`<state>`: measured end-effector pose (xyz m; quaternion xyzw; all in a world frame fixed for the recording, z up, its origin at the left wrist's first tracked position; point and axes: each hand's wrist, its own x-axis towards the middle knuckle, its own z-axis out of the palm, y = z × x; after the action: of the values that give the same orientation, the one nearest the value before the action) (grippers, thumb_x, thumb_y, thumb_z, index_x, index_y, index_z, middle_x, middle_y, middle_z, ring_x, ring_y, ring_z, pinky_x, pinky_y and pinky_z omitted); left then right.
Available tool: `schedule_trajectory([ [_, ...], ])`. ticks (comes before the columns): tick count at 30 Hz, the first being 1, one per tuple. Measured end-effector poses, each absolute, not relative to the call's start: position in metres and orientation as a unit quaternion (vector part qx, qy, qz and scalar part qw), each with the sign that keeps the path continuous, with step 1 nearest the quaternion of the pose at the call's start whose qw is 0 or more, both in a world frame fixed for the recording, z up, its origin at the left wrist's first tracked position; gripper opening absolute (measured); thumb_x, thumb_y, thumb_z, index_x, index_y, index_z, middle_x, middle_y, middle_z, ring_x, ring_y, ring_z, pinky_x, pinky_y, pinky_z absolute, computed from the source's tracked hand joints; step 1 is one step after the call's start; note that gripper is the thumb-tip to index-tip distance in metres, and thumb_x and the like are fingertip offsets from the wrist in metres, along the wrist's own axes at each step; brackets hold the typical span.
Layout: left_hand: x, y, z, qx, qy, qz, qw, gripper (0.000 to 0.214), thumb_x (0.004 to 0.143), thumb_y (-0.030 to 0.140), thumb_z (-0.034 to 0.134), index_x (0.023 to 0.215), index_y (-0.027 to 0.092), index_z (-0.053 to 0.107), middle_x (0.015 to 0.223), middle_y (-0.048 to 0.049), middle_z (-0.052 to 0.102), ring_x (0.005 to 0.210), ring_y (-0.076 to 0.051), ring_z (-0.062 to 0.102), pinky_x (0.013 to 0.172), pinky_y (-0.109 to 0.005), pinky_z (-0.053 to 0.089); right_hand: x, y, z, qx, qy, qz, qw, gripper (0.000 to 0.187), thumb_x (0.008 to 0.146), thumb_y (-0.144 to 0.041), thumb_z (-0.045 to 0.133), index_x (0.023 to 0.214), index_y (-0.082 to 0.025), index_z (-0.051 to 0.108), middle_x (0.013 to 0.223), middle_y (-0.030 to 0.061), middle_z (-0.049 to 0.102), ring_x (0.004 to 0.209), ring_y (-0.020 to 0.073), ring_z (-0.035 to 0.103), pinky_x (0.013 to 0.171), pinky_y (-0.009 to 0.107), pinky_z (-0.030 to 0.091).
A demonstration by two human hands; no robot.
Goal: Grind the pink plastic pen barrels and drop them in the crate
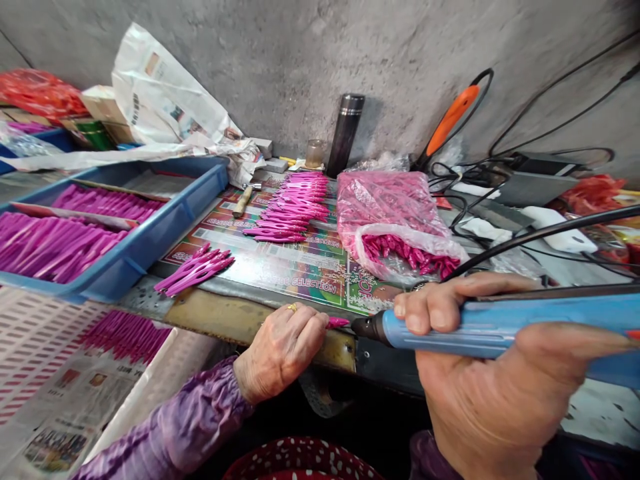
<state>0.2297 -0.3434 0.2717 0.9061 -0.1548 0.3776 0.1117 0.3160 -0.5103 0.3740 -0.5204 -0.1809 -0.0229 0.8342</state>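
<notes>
My left hand (285, 350), with a ring on one finger, is closed around magenta tweezers (338, 322) at the bench edge. Only one end shows beyond the fingers. My right hand (480, 373) grips a blue electric screwdriver (465, 327), fingers over the top and thumb along the near side. Its black nose (369, 328) points left and meets, or nearly meets, the tweezers' end; the exact contact is hidden. A small pile of magenta tweezers (196, 269) lies left of my left hand. Farther back is a longer row of tweezers (295, 208).
A blue tray (113, 270) of magenta tweezers stands left. An open plastic bag (385, 200) holds pink pieces. A small hammer (243, 201), a dark flask (346, 133) and an orange-handled tool (453, 119) sit farther back. Tiny beads (345, 277) are scattered on the board; cables tangle at right.
</notes>
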Motion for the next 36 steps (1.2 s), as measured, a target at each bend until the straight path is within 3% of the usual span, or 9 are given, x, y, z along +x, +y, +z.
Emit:
schedule_trajectory([
  [8,0.231,-0.343,0.271,0.908,-0.155,0.381,0.083,0.026,0.105,0.008,0.045,0.129,0.01,0.053,0.084,-0.0042,0.067,0.07,-0.017,0.061,0.063,-0.031,0.05,0.319,-0.509,0.374,-0.514,-0.214,-0.028,0.83,0.06,0.068,-0.082,0.074,0.074,-0.023,0.062,0.052,-0.0055,0.053,0.048,0.0124,0.05,0.053,0.031,0.05],
  [18,0.234,-0.343,0.273,0.925,-0.137,0.339,0.106,0.02,0.107,0.011,0.041,0.111,0.014,0.06,0.091,-0.0061,0.07,0.074,-0.018,0.065,0.064,-0.03,0.051,0.316,-0.513,0.374,-0.509,-0.227,-0.025,0.83,0.059,0.07,-0.081,0.074,0.074,-0.023,0.063,0.052,-0.0053,0.054,0.048,0.0126,0.051,0.054,0.03,0.05],
  [36,0.236,-0.343,0.27,0.9,-0.135,0.399,0.109,0.014,0.107,0.013,0.049,0.108,0.015,0.063,0.083,-0.003,0.07,0.069,-0.015,0.064,0.063,-0.027,0.05,0.303,-0.52,0.374,-0.483,-0.236,-0.005,0.843,0.053,0.069,-0.073,0.081,0.077,-0.023,0.066,0.055,-0.0054,0.056,0.05,0.0128,0.053,0.058,0.031,0.051],
])
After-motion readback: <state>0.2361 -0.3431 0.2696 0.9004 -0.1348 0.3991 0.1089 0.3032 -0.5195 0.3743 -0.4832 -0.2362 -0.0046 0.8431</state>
